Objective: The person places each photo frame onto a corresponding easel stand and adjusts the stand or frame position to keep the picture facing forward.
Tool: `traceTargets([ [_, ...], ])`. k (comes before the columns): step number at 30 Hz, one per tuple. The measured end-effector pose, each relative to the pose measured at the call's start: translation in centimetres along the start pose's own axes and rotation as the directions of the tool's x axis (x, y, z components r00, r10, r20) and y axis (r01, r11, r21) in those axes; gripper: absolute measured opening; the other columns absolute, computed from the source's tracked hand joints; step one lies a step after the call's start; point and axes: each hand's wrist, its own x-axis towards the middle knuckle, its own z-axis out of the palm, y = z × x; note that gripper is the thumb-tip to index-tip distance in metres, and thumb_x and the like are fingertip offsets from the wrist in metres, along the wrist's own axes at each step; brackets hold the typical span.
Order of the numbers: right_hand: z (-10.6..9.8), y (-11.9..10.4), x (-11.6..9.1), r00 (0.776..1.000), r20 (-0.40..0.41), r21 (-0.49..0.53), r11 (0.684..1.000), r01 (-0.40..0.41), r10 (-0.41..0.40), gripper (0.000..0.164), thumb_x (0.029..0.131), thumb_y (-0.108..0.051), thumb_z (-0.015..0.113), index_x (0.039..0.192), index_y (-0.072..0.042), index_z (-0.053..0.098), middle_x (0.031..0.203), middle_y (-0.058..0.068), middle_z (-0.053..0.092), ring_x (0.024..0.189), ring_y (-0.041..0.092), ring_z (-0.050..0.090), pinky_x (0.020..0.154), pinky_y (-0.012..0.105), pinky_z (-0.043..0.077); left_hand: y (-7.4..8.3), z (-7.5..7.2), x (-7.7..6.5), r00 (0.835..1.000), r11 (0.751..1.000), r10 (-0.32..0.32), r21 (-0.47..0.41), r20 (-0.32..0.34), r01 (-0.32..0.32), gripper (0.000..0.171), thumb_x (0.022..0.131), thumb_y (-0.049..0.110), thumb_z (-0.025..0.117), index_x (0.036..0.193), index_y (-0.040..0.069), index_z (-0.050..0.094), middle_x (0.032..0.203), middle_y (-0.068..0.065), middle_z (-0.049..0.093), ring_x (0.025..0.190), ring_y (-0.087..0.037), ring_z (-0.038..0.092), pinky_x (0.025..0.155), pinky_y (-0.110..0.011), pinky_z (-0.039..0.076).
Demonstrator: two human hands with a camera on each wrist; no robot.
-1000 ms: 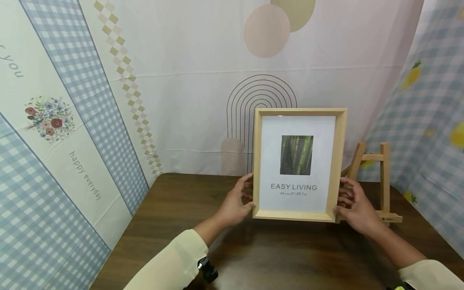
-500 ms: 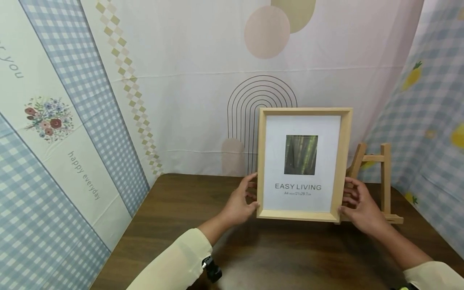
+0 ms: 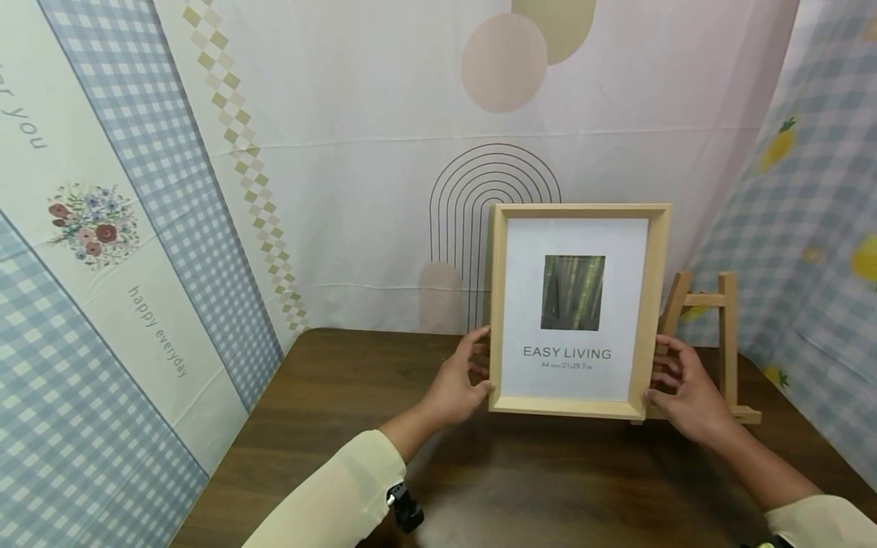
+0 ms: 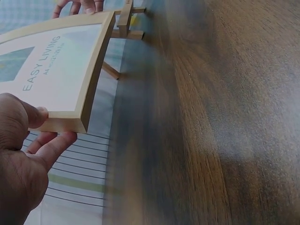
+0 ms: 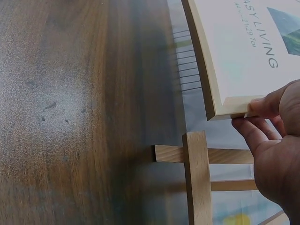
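Note:
A pale wooden picture frame (image 3: 579,407) stands upright between both hands, its white insert printed with "EASY LIVING" and a small bamboo photo. My left hand (image 3: 455,387) grips its left side near the lower corner, thumb in front and fingers behind. On the opposite side my right hand (image 3: 688,392) pinches the lower part of the edge in the same way. Behind the frame's right side is a small wooden easel (image 3: 728,342), partly hidden by it. In the right wrist view the easel's ledge (image 5: 196,173) lies just below the frame's corner.
The dark wooden table (image 3: 329,396) runs back to a printed cloth (image 3: 356,213) hanging behind it. Checked cloths hang along the left side (image 3: 103,320) and the right side (image 3: 815,251). Black straps with small devices sit at both wrists.
Both hands have carried the picture frame a little to the right, so it covers more of the easel. The easel has stayed in place, and the grip looks the same.

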Motion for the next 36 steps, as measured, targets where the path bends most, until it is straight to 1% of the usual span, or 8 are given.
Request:
traceTargets([
  [2, -0.1, 0.1, 0.0, 1.0, -0.008, -0.009, 1.0, -0.001, 0.001, 0.091, 0.084, 0.022, 0.067, 0.155, 0.003, 0.014, 0.133, 0.039, 0.046, 0.099, -0.012, 0.052, 0.069, 0.021, 0.055, 0.1, 0.1, 0.1, 1.0, 1.0, 0.006, -0.002, -0.002, -0.006, 0.09, 0.085, -0.017, 0.071, 0.157, 0.019, 0.03, 0.133, -0.018, 0.057, 0.096, -0.03, 0.066, 0.074, -0.032, 0.058],
  [5, -0.2, 0.2, 0.0, 1.0, -0.016, -0.017, 1.0, 0.001, -0.001, 0.091, 0.084, 0.022, 0.067, 0.155, 0.004, 0.014, 0.132, 0.038, 0.047, 0.098, -0.011, 0.052, 0.068, 0.021, 0.055, 0.1, 0.2, 0.3, 1.0, 1.0, 0.01, 0.002, -0.004, -0.01, 0.09, 0.085, -0.017, 0.071, 0.157, 0.02, 0.031, 0.133, -0.018, 0.058, 0.096, -0.03, 0.066, 0.073, -0.03, 0.057],
  [9, -0.3, 0.3, -0.1, 1.0, -0.019, -0.012, 1.0, 0.004, -0.005, 0.09, 0.084, 0.022, 0.067, 0.154, 0.004, 0.014, 0.132, 0.038, 0.047, 0.099, -0.011, 0.053, 0.069, 0.02, 0.055, 0.1, 0.4, 0.3, 1.0, 1.0, 0.012, 0.01, -0.003, -0.012, 0.09, 0.085, -0.017, 0.071, 0.157, 0.02, 0.031, 0.132, -0.017, 0.058, 0.095, -0.029, 0.066, 0.073, -0.027, 0.057],
  [14, -0.4, 0.2, -0.4, 1.0, -0.026, -0.007, 1.0, 0.005, -0.005, 0.09, 0.084, 0.022, 0.067, 0.153, 0.005, 0.013, 0.132, 0.036, 0.047, 0.099, -0.012, 0.053, 0.069, 0.019, 0.055, 0.2, 0.4, 0.4, 1.0, 1.0, 0.017, 0.011, -0.002, -0.017, 0.09, 0.085, -0.017, 0.071, 0.157, 0.021, 0.032, 0.132, -0.016, 0.059, 0.095, -0.028, 0.066, 0.074, -0.027, 0.056],
  [21, -0.4, 0.1, -0.4, 1.0, -0.026, -0.003, 1.0, 0.006, -0.006, 0.09, 0.084, 0.022, 0.067, 0.154, 0.005, 0.013, 0.132, 0.036, 0.047, 0.099, -0.012, 0.053, 0.07, 0.018, 0.054, 0.2, 0.6, 0.4, 1.0, 1.0, 0.009, 0.009, -0.004, -0.009, 0.089, 0.085, -0.017, 0.071, 0.157, 0.019, 0.031, 0.132, -0.016, 0.059, 0.095, -0.026, 0.065, 0.074, -0.027, 0.057],
  [24, -0.5, 0.2, -0.5, 0.999, -0.031, -0.011, 1.0, 0.01, -0.01, 0.091, 0.084, 0.023, 0.068, 0.154, 0.004, 0.013, 0.132, 0.036, 0.047, 0.099, -0.012, 0.053, 0.07, 0.017, 0.053, 0.2, 0.6, 0.5, 1.0, 1.0, 0.007, 0.014, -0.001, -0.007, 0.089, 0.086, -0.016, 0.071, 0.157, 0.019, 0.03, 0.133, -0.016, 0.058, 0.095, -0.025, 0.065, 0.073, -0.027, 0.057],
  [31, -0.8, 0.2, -0.6, 0.998, -0.06, -0.033, 0.999, 0.013, -0.015, 0.092, 0.081, 0.024, 0.068, 0.154, 0.006, 0.014, 0.129, 0.036, 0.049, 0.097, -0.011, 0.054, 0.069, 0.018, 0.054, 0.6, 0.9, 0.7, 1.0, 0.999, 0.017, 0.029, 0.006, -0.017, 0.089, 0.087, -0.014, 0.072, 0.157, 0.021, 0.03, 0.133, -0.015, 0.059, 0.095, -0.024, 0.066, 0.075, -0.027, 0.057],
  [36, -1.0, 0.2, -0.9, 0.998, -0.062, -0.04, 0.999, 0.014, -0.017, 0.091, 0.081, 0.024, 0.068, 0.153, 0.007, 0.014, 0.129, 0.035, 0.049, 0.097, -0.011, 0.054, 0.069, 0.018, 0.054, 0.8, 1.1, 0.6, 1.0, 0.999, 0.023, 0.035, 0.013, -0.023, 0.089, 0.087, -0.014, 0.072, 0.157, 0.021, 0.03, 0.133, -0.015, 0.059, 0.094, -0.023, 0.066, 0.074, -0.026, 0.057],
])
